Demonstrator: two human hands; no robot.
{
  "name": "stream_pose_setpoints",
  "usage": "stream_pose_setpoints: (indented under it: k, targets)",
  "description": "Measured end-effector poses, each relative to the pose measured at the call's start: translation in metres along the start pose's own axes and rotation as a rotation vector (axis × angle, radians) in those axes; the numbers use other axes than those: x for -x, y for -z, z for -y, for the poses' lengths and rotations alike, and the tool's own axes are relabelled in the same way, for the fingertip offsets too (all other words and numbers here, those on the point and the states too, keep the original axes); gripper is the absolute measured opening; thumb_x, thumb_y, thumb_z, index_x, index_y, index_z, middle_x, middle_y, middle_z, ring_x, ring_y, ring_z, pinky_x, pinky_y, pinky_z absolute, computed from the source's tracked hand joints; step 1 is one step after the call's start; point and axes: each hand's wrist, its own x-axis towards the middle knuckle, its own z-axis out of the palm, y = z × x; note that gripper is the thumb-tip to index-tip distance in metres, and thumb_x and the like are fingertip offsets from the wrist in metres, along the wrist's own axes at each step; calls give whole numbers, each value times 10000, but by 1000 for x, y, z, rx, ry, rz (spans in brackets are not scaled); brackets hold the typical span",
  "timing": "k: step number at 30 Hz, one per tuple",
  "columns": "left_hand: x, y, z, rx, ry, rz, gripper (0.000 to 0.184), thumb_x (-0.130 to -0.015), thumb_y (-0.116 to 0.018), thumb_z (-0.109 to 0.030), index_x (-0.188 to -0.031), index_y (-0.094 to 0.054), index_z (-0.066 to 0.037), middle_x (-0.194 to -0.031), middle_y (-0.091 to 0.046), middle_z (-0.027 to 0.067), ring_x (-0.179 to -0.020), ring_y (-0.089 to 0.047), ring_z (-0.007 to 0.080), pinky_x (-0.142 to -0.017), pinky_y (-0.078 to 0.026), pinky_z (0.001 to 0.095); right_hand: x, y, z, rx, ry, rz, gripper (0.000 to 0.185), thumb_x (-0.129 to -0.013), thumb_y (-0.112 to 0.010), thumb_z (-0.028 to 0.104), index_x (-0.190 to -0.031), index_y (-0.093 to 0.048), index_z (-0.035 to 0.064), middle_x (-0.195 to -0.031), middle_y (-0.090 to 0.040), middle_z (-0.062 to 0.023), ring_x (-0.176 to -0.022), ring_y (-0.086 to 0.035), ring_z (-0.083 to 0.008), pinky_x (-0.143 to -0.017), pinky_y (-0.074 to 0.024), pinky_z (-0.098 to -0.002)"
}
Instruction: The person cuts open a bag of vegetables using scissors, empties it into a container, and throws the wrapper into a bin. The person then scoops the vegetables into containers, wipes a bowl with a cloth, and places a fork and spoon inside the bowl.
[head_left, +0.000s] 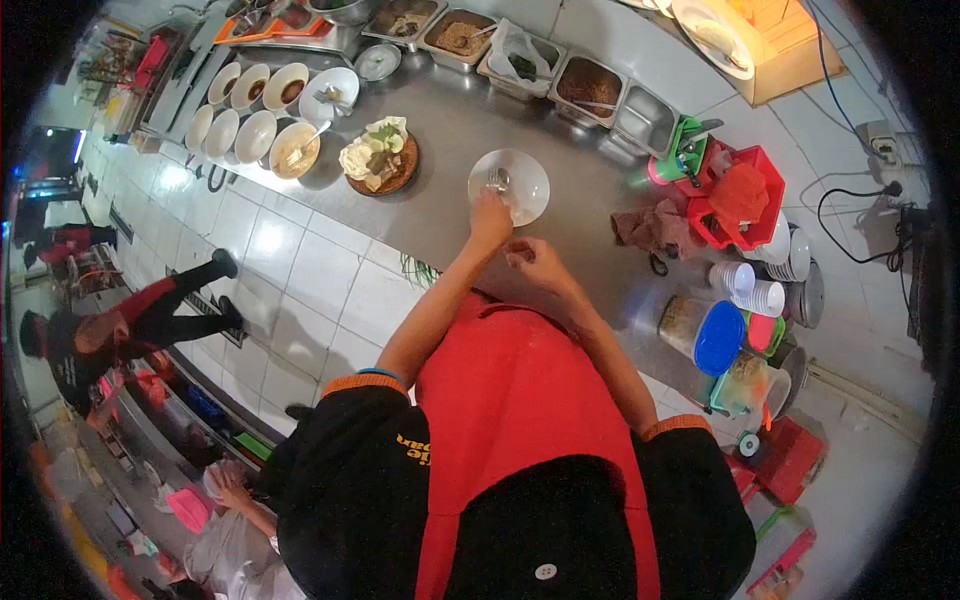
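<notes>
A white plate lies on the steel counter in front of me. Over its near part is my left hand, fingers closed at a fork and spoon whose heads point away from me on the plate. The handles are hidden under the fingers. My right hand hovers at the counter's near edge, just right of the left one. Its fingers are loosely bent and apart, with nothing visible in them. Left of the plate sits a brown round dish with lettuce, cucumber slices and other food.
Several white bowls, some with dark sauce, stand at the left. Steel food pans line the back. On the right are a brown cloth, a red basket, stacked cups and a blue-lidded tub. Other people work at the far left.
</notes>
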Motion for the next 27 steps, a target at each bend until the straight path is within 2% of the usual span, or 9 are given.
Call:
stream_pose_setpoints:
  k: [4,6,9,14,16,19,21,24,27]
  targets:
    - [-9,-24,-3,-125,74,153,336,-837,-642,-185,-1057,-616,67,-1070,-616,190,-952,-641,340,-805,-539,439,15,0,-9,8,-36,60,272,-884,-668,169,-1086,-647,-10,-889,-682,-80,-762,-613,-140,-712,-509,-295]
    - [-15,-29,-8,-428,18,251,268,-831,-636,-180,-1019,-681,6,-1057,-641,146,-933,-651,285,-766,-549,382,26,2,-9,51,-33,63,263,-887,-666,182,-1069,-656,-9,-871,-682,-79,-763,-614,-140,-712,-508,-303]
    - [-19,-36,-17,-423,157,227,215,-819,-644,-189,-968,-729,-59,-1068,-657,124,-933,-655,240,-735,-551,348,37,4,-8,119,-7,59,262,-893,-660,207,-1044,-667,-7,-846,-685,-80,-764,-615,-148,-717,-508,-325]
    - [-21,-36,-14,-402,50,262,193,-821,-662,-223,-926,-731,-76,-1042,-666,124,-892,-665,238,-730,-554,363,50,5,-12,117,-36,72,278,-897,-652,227,-1056,-667,0,-871,-695,-89,-783,-616,-174,-735,-508,-351]
    - [-18,-14,-18,-403,32,285,208,-828,-667,-248,-907,-726,-65,-1017,-670,132,-879,-669,250,-730,-554,369,55,7,-5,191,-78,98,266,-898,-613,188,-1062,-655,-17,-984,-701,-167,-911,-667,-271,-831,-512,-379]
    - [5,34,-22,-211,-6,118,271,-834,-683,-291,-843,-699,-21,-944,-674,164,-883,-667,320,-749,-551,408,61,10,-17,209,-79,107,290,-890,-617,209,-1059,-658,-23,-987,-698,-181,-920,-668,-286,-837,-511,-376]
    - [22,52,-14,24,109,9,353,-818,-717,-329,-846,-663,19,-923,-674,199,-889,-657,369,-773,-539,436,69,12,-24,250,-66,75,292,-893,-630,219,-1062,-659,-16,-962,-699,-166,-882,-657,-266,-810,-510,-375]
    - [49,81,6,260,209,192,390,-811,-737,-331,-948,-661,26,-967,-670,220,-900,-653,371,-792,-530,439,82,16,-37,310,-86,54,298,-896,-638,230,-1066,-657,-14,-954,-696,-158,-850,-649,-253,-791,-511,-375]
    - [89,104,14,362,171,182,383,-831,-726,-340,-948,-683,22,-962,-665,232,-923,-647,377,-796,-511,436,93,21,-45,310,-78,92,315,-908,-621,251,-1068,-654,-19,-989,-691,-161,-874,-652,-260,-811,-513,-381]
